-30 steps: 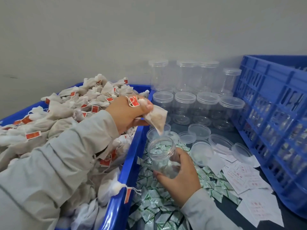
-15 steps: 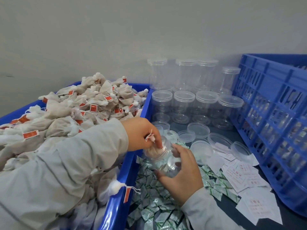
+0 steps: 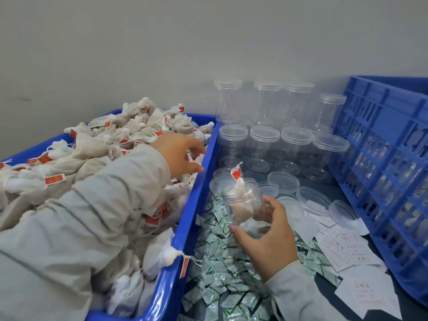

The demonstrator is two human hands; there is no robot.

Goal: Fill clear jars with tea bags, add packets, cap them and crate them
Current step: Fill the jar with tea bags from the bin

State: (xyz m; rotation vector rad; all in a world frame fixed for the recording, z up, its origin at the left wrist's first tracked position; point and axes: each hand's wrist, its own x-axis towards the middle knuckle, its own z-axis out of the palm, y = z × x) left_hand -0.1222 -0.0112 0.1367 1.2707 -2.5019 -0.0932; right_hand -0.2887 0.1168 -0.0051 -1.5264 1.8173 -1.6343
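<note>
Tea bags (image 3: 97, 144) are heaped well above the rim of the big blue bin (image 3: 178, 246) on the person's left, the largest mass in view, with one bag and its red tag hanging over the bin's near edge. On the right stands a slatted blue crate (image 3: 382, 158), and between bin and crate is a narrow dark work surface strewn with green-and-white packets (image 3: 215, 256), white printed slips (image 3: 342, 246), loose clear lids (image 3: 283, 181) and rows of capped empty jars (image 3: 264, 144) at the back.

The right hand (image 3: 266, 239) grips the open clear jar (image 3: 243, 205), tilted toward the bin, above the packets; one tea bag sits inside, its red tag (image 3: 236, 173) poking past the mouth. The left hand (image 3: 180, 156) hovers over the heap, fingers spread and loosely curved, holding nothing.

Risks from here look like these: the tilted jar could shed its bag, the protruding tag could foul the cap, and a grab into the heap could drag tangled strings over the rim. Free room is tight, hemmed in by bin wall, crate and jars.
</note>
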